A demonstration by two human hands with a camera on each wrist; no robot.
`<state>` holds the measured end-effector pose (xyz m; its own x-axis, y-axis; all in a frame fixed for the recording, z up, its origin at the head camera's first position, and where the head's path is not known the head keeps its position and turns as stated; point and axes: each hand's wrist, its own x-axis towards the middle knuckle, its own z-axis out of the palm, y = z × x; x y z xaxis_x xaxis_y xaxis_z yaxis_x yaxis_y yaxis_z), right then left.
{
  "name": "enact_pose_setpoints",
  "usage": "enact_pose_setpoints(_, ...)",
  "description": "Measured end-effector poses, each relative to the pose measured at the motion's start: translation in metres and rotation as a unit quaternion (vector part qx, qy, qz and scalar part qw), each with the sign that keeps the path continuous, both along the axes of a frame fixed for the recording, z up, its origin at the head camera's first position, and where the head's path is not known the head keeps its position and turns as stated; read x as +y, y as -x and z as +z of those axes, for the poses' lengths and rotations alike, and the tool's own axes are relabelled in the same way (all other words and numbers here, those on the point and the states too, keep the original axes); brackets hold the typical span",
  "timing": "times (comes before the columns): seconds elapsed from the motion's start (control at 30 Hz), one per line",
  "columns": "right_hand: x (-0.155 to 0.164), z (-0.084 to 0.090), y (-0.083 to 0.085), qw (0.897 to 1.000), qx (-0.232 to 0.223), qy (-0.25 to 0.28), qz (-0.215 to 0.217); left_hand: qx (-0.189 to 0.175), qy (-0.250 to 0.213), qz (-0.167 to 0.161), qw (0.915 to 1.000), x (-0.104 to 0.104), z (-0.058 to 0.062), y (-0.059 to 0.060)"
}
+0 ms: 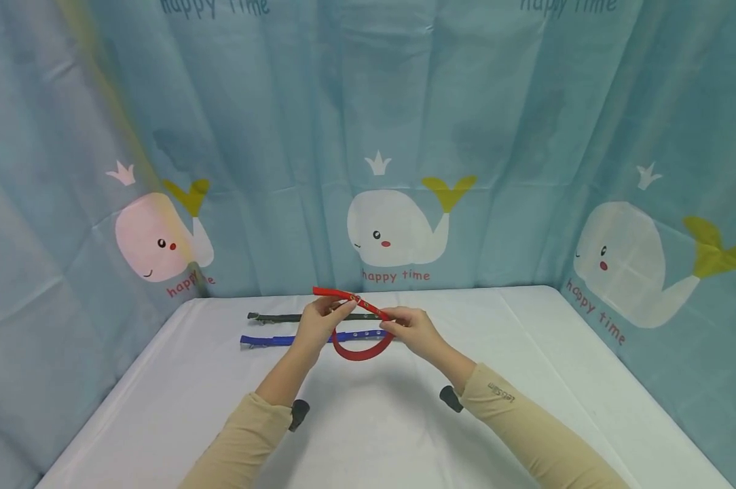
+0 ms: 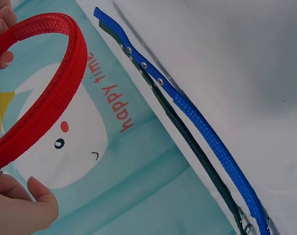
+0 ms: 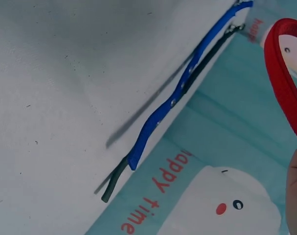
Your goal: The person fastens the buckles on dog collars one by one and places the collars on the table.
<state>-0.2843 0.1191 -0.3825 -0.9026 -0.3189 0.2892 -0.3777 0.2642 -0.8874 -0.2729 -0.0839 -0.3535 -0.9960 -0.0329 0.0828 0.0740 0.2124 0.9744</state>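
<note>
A red pet collar [image 1: 363,354] is held up over the table, bent into a loop with its strap end pointing left. My left hand [image 1: 316,324] pinches it on the left, by the buckle; a bit of metal shows at those fingers in the left wrist view. Pinched between thumb and fingers of my right hand [image 1: 418,331] is the right side of the loop, where the strap with metal eyelets crosses. Behind the hands, a blue collar [image 1: 285,341] and a dark green collar [image 1: 282,318] lie stretched out side by side, partly hidden by the left hand.
A white cloth covers the table [image 1: 368,435]. Blue curtains [image 1: 295,224] printed with whales enclose it at the back and both sides. Dark wrist devices [image 1: 450,399] sit at both wrists, below beige sleeves [image 1: 527,424].
</note>
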Motion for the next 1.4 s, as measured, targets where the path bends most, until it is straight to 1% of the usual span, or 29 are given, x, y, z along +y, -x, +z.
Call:
enact_pose_setpoints(0.17,-0.002,-0.002,0.001,1.000,0.009,-0.009,0.010,0.010,0.013,-0.012,0.9998,0.000,-0.002,0.000)
enact_pose_setpoints(0.23,0.000,-0.002,0.003,1.000,0.009,-0.017,0.010,0.012,0.009,-0.012,0.9998,0.000,-0.002,-0.001)
enact_pose_setpoints(0.33,0.006,0.002,0.006,0.999,0.022,-0.020,-0.016,0.019,0.007,-0.009,0.9998,0.000,-0.003,-0.001)
enact_pose_setpoints(0.4,0.009,0.012,0.008,0.998,0.048,-0.015,-0.033,0.023,0.008,-0.008,0.9997,-0.001,-0.003,0.000)
enact_pose_setpoints(0.47,0.010,0.025,0.010,0.995,0.092,-0.018,-0.044,0.027,0.014,-0.011,0.9995,0.000,-0.003,0.001)
enact_pose_setpoints(0.5,0.009,0.032,0.010,0.992,0.113,-0.025,-0.042,0.026,0.019,-0.013,0.9994,0.000,-0.003,0.002)
enact_pose_setpoints(0.53,0.007,0.038,0.011,0.990,0.133,-0.031,-0.035,0.026,0.027,-0.014,0.9992,0.001,-0.003,0.002)
enact_pose_setpoints(0.6,0.003,0.050,0.012,0.987,0.156,-0.048,-0.012,0.021,0.048,-0.016,0.9985,0.002,-0.004,0.002)
enact_pose_setpoints(0.67,-0.002,0.059,0.013,0.984,0.166,-0.065,0.011,0.018,0.070,-0.025,0.9971,0.004,-0.004,0.003)
enact_pose_setpoints(0.73,-0.008,0.065,0.013,0.982,0.168,-0.083,0.032,0.021,0.091,-0.036,0.9949,0.006,-0.005,0.003)
enact_pose_setpoints(0.83,-0.015,0.071,0.014,0.978,0.167,-0.111,0.059,0.033,0.105,-0.056,0.9923,0.010,-0.005,0.003)
enact_pose_setpoints(0.97,-0.022,0.075,0.016,0.971,0.170,-0.141,0.091,0.051,0.105,-0.078,0.9901,0.013,-0.005,0.001)
enact_pose_setpoints(1.1,-0.027,0.078,0.014,0.967,0.172,-0.154,0.107,0.049,0.106,-0.089,0.9891,0.014,-0.006,0.001)
enact_pose_setpoints(1.2,-0.030,0.079,0.013,0.968,0.161,-0.158,0.109,0.043,0.113,-0.091,0.9885,0.014,-0.007,0.001)
enact_pose_setpoints(1.3,-0.031,0.077,0.014,0.971,0.146,-0.154,0.110,0.049,0.116,-0.095,0.9875,0.014,-0.008,0.001)
enact_pose_setpoints(1.4,-0.030,0.075,0.015,0.977,0.125,-0.131,0.110,0.057,0.112,-0.096,0.9874,0.013,-0.011,0.001)
